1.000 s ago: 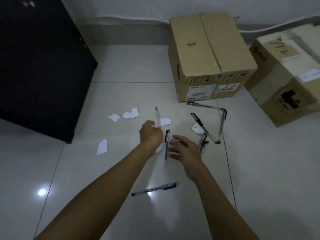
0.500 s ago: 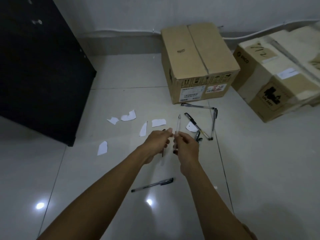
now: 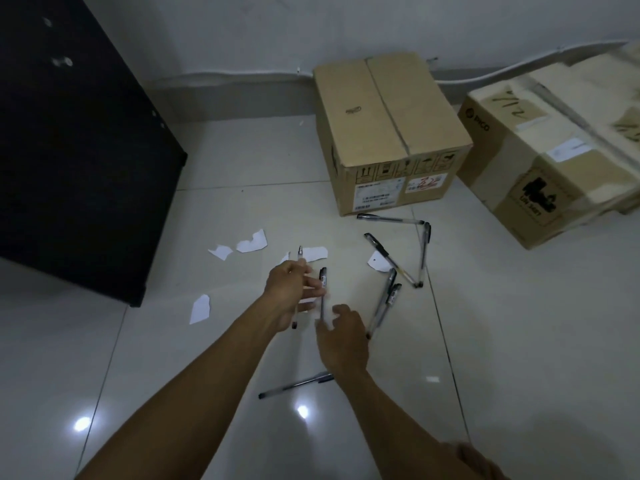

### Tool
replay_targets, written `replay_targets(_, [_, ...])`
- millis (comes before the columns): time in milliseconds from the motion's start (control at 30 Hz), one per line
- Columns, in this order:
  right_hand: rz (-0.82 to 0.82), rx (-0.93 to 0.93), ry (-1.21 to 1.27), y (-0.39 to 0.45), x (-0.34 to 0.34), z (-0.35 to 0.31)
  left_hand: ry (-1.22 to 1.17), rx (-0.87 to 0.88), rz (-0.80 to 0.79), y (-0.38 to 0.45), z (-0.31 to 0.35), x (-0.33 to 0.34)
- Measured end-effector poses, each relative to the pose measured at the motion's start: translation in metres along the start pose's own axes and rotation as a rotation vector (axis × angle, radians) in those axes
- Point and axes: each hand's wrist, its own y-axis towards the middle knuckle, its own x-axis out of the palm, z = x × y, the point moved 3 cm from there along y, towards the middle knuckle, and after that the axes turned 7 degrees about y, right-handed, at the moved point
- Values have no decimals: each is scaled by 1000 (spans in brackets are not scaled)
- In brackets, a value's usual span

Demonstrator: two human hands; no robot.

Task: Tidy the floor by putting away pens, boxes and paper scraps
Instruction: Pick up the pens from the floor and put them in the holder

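Note:
My left hand [image 3: 289, 292] grips a clear pen [image 3: 300, 255] upright; its tip sticks up above the fingers. Just to the right a black-capped pen [image 3: 322, 282] lies on the floor. My right hand [image 3: 341, 337] hovers at that pen's lower end with fingers spread, fingertips close to it. Several more pens lie to the right: one along the box [image 3: 391, 219], one crossing a scrap [image 3: 388, 258], a pair [image 3: 384, 299]. Another pen [image 3: 294, 385] lies near my right forearm. White paper scraps [image 3: 252, 242] [image 3: 200, 308] [image 3: 376, 263] dot the tiles.
A sealed cardboard box [image 3: 388, 126] stands on the floor at the back, a second taped box [image 3: 554, 150] to its right. A black cabinet [image 3: 69, 150] fills the left side. A white cable runs along the wall base. Pale glossy tiles lie between.
The clear pen went from my right hand into my left hand. My right hand let go, dropped lower and now reaches at the black-capped pen on the floor.

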Motion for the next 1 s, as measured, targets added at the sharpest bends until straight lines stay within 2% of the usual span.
replay_targets(133, [30, -151, -284, 0, -1, 0, 104, 23, -9, -1, -10, -5])
replay_targets(200, [63, -184, -334, -1, -1, 1, 95, -3, -21, -1, -15, -5])
replay_targets(300, [70, -85, -207, 4, -4, 6, 71, -33, -59, 0, -19, -2])
replay_targets(400, [49, 10, 47, 8, -14, 7, 73, -54, -83, 0, -18, 1])
replay_targets(500, [106, -4, 304, 3, -24, 1, 24, -73, -78, 3, -13, 4])
replay_targets(600, [117, -52, 439, -3, -23, -11, -76, -98, -94, 8, -7, 7])
replay_targets(700, [87, -140, 457, -5, -20, -24, -142, -104, -137, 7, 1, 15])
replay_targets(800, [126, -175, 410, -2, -29, -26, -274, -134, -217, 3, 10, 32])
replay_targets(1000, [72, -276, 269, 1, -47, -25, -217, -73, -212, 12, 16, 41])
